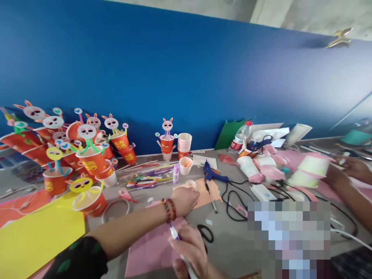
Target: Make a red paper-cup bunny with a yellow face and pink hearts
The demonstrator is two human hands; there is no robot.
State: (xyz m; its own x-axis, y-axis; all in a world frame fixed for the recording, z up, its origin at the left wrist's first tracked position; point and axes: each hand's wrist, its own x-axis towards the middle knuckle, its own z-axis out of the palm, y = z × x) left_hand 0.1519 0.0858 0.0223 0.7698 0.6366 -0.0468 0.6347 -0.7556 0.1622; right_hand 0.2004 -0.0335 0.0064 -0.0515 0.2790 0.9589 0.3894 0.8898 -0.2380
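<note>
My left hand (186,200), with a beaded bracelet (171,211) at the wrist, reaches across to the orange paper (209,190). Its fingers are curled down; their tips are hidden, so what they hold, if anything, does not show. A small round white piece (190,184) lies just beyond its knuckles. Nearer to me, my right hand (190,248) grips a white marker (174,232) with a purple tip, pointing up and left beneath my left wrist. Pink paper (154,248) lies under both arms. Black-handled scissors (207,233) rest partly behind my right hand.
Orange cups with rabbit faces (90,159) crowd the left side. Behind my hands stand a glue stick (176,173), a paper cup (186,164) and stacked cups (184,143). A blue glue gun (213,173) trails a cable. At right, another person's hands (351,170) are near pink-and-white cups (309,168).
</note>
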